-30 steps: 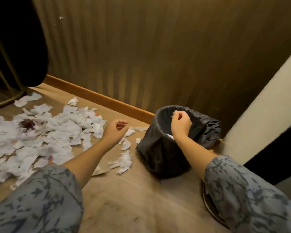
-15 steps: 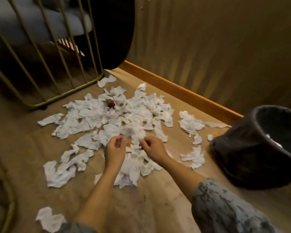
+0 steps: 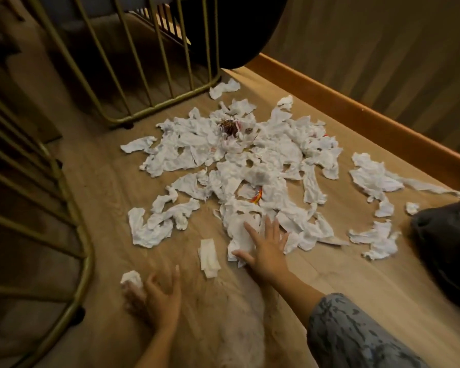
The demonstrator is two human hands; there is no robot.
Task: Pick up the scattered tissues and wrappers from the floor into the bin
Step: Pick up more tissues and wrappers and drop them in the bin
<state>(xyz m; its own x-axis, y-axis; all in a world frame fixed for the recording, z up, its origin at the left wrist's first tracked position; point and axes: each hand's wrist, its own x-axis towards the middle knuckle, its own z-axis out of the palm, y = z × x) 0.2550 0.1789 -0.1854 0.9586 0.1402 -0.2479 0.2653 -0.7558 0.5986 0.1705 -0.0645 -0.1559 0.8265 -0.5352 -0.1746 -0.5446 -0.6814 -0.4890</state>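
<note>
Right hand (image 3: 266, 245) fingers spread flat on tissues (image 3: 239, 166); left hand (image 3: 160, 296) blurred, fingers loosely open beside a wad (image 3: 130, 278), grasping nothing.

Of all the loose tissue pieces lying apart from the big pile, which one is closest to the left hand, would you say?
The small crumpled tissue ball right at the left hand, by its blurred fingertips. The flat folded piece lies farther, between the two hands.

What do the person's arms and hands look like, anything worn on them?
Both hands are bare: no gloves, rings, watch or bracelets show on the left hand or the right hand. The right arm wears a loose grey-blue sleeve with a darker mottled, brushstroke-like print, ending near the elbow so the forearm is uncovered. The left forearm is uncovered too; no sleeve shows on it in this view.
</note>
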